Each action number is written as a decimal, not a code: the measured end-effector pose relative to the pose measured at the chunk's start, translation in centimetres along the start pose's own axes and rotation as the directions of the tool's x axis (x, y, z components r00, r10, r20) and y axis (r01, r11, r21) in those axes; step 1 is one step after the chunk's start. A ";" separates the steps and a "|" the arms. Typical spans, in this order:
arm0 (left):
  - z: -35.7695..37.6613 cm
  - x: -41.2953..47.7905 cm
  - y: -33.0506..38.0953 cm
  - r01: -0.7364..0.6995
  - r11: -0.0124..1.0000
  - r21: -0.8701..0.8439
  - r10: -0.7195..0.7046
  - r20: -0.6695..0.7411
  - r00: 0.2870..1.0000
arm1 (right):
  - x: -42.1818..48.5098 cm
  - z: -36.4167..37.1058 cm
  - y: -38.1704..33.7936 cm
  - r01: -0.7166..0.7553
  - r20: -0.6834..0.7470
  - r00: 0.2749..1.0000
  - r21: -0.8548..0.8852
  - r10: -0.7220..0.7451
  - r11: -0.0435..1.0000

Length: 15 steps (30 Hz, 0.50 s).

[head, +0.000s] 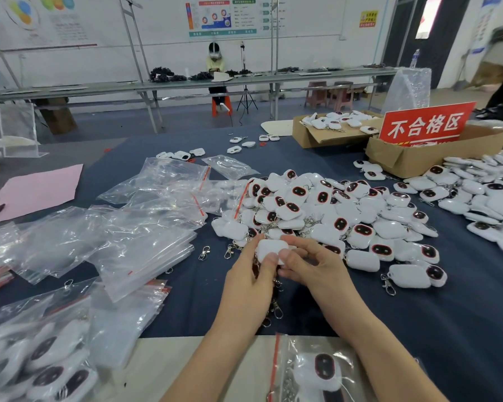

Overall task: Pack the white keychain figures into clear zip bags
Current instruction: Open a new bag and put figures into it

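Note:
Both hands hold one white keychain figure above the dark blue cloth, at the near edge of a big pile of white figures. My left hand grips it from below and the left; metal chains and clasps hang under that palm. My right hand pinches the figure's right end. Empty clear zip bags with red seal strips lie spread to the left. A filled zip bag lies near me between my forearms.
Several filled bags are heaped at the bottom left. Two cardboard boxes stand at the back right, one with a red sign. More figures cover the right side. Pink paper lies at the left. A person sits at a far bench.

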State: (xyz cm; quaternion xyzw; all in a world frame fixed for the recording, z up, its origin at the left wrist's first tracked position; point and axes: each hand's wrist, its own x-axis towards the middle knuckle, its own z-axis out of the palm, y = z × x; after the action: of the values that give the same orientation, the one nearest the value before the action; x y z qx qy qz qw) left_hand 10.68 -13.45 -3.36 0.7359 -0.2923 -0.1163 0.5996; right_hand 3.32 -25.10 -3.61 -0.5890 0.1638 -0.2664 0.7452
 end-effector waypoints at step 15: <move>-0.2 -0.3 0.3 -0.020 0.992 -0.127 0.028 0.058 0.998 | 0.1 0.0 0.6 0.046 0.087 0.996 -0.237 -0.026 0.970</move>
State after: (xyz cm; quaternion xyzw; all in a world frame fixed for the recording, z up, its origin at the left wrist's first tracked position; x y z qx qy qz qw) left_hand 10.48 -13.19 -3.06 0.6890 -0.3111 -0.1491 0.6373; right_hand 3.53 -25.11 -4.24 -0.6878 0.1526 -0.2333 0.6703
